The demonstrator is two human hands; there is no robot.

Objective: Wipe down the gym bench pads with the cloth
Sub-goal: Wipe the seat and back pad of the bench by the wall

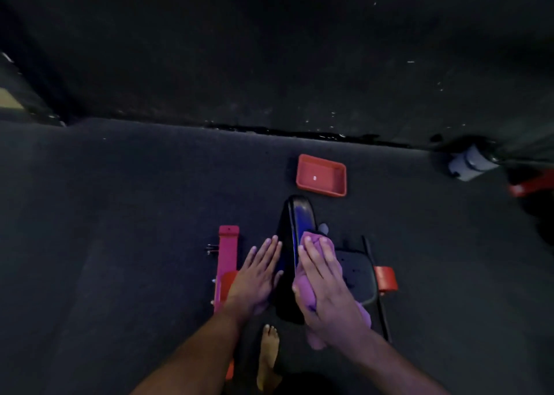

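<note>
A black gym bench back pad [299, 217] stands raised in the middle of the view, running away from me. A second black seat pad [356, 271] lies lower, to its right. My right hand [326, 283] presses a purple cloth [311, 240] flat against the right face of the raised pad, fingers straight. The cloth bunches under the palm and hangs out below the wrist. My left hand [259, 274] lies flat with straight fingers against the pad's left side, holding nothing.
A red plastic tray [322, 175] sits on the dark floor beyond the pad's far end. The bench's red frame [227, 256] shows at left and a red end cap [386, 278] at right. A bare foot [268, 355] stands below. A pale cylindrical object [469, 163] lies far right.
</note>
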